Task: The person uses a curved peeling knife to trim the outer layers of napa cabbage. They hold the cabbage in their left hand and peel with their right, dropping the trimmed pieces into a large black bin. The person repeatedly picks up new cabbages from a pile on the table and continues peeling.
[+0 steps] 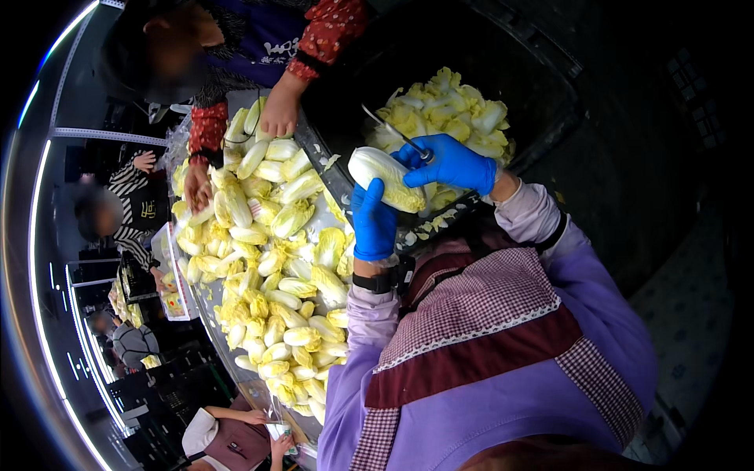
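A pale napa cabbage head [383, 173], trimmed to a smooth oblong, lies across my left hand [376, 221], which wears a blue glove and grips it from below with the thumb on its side. My right hand [450, 163], also in a blue glove, closes around the handle of a knife [392, 130]. The knife's thin curved blade points up and away, past the far side of the cabbage. Fingers of the right hand are against or very close to the cabbage. Beneath both hands is a black plastic crate [318, 147] holding a heap of loose cabbage leaves [453, 112].
Many small napa cabbages [283, 288] cover the metal table [206, 306] at left. Across it, a co-worker's two hands [280, 112] touch cabbages. Leaf scraps [439, 222] cling to the crate's near rim. Another person [230, 435] handles a bag at the table's lower end.
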